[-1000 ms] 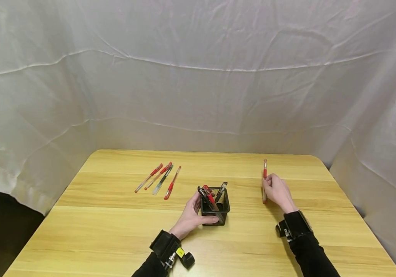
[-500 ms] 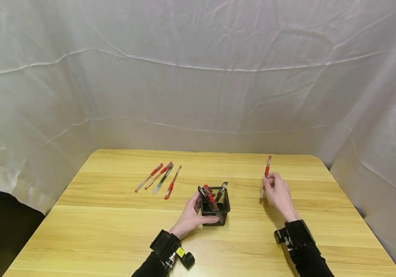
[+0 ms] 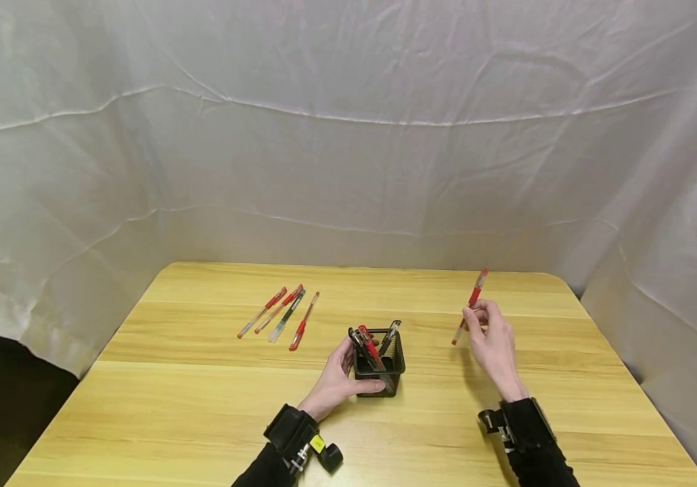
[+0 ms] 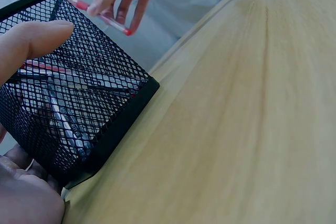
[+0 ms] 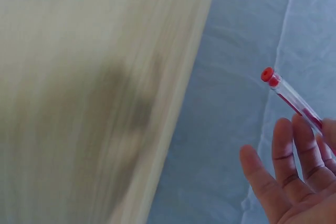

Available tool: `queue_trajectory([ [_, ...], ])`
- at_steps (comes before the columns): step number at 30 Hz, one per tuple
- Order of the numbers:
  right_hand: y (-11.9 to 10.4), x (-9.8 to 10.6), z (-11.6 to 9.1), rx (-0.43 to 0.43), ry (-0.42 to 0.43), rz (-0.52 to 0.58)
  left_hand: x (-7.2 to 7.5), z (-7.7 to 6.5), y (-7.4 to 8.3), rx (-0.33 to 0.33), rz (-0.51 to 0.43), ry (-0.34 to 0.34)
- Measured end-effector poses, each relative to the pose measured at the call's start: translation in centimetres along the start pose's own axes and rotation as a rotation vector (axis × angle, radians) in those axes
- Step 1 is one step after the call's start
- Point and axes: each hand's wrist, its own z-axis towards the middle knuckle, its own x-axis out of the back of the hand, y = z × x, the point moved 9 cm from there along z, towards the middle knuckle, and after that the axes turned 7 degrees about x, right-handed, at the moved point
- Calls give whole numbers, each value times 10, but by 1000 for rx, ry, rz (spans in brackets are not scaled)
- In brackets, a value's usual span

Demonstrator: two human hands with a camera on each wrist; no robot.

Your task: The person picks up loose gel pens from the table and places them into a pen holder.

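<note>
My left hand (image 3: pixel 338 380) grips a black mesh pen holder (image 3: pixel 394 379) standing on the table, its thumb across the near side. Several pens lean inside it, among them a red pen (image 3: pixel 368 343) and a black pen (image 3: pixel 390 337); in the left wrist view they show through the mesh (image 4: pixel 100 51). Off to the right, my right hand (image 3: pixel 493 345) pinches a red pen (image 3: pixel 476 294) between thumb and fingertips, raised above the table and tilted with its red cap up. The right wrist view shows the clear barrel's red end (image 5: pixel 269 75) sticking out past the fingers.
On the left of the wooden table (image 3: pixel 202 406) lie several pens: red ones, such as the red pen (image 3: pixel 303 325), and a dark-and-clear pen (image 3: pixel 287 316). Grey cloth (image 3: pixel 348 169) hangs behind the table and along both sides.
My right hand has lifted the red pen off the table and tilted it, cap end swinging right and lower end swinging left. The left hand and pen holder have stayed still.
</note>
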Motion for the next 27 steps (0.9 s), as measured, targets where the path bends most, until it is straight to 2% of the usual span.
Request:
queue_trajectory([
  [7, -15, 7, -2, 25, 94, 74, 0, 0, -1, -2, 4, 2],
  [17, -37, 14, -4, 104, 175, 198, 1, 0, -1, -6, 12, 2],
  [27, -58, 21, -7, 237, 265, 260, 0, -1, -1, 8, -6, 1],
])
